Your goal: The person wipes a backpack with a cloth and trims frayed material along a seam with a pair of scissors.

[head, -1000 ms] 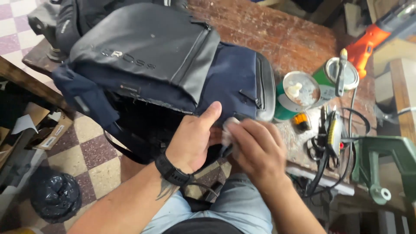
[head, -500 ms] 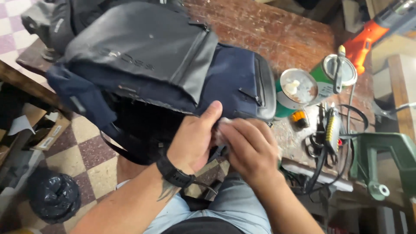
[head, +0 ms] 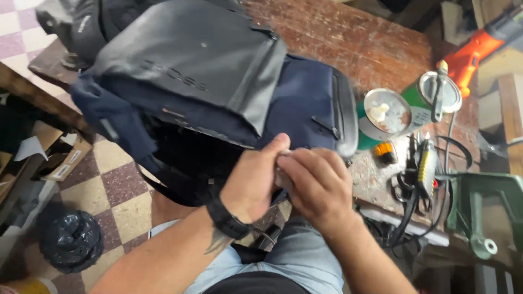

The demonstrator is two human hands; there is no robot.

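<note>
Fingers of both hands pinched together at the near edge of the navy backpack (head: pixel 305 109); left hand (head: pixel 253 182) has thumb pressed up against the bag's lower rim, right hand (head: pixel 318 185) curled in tight beside it, fingertips touching a small pale bit between them, maybe a tag, patch or cloth, too small and covered to tell. Both grips closed, neither hand free. Black wrist strap (head: pixel 226 218) on the left forearm. Backpack lies across the edge of the worn wooden workbench (head: pixel 376 41), half hanging over the person's lap, with a grey-black flap or second bag (head: pixel 196 65) lying on top of its left part. Progress call: hands are mid-work on one spot at the bag's bottom edge, the fine handling part looks under way, not finished; nothing visibly detached, closed up or set aside. Open tin with whitish paste (head: pixel 384 111) and green can (head: pixel 430 92) stand just right of the bag, untouched right now, a black-and-yellow hand tool with cable (head: pixel 425 169) near them, green bench vise (head: pixel 485 212) at far right, orange tool (head: pixel 471 54) at back. Checkered floor (head: pixel 117 185) below left, with a black bag (head: pixel 71 239) on it.
</note>
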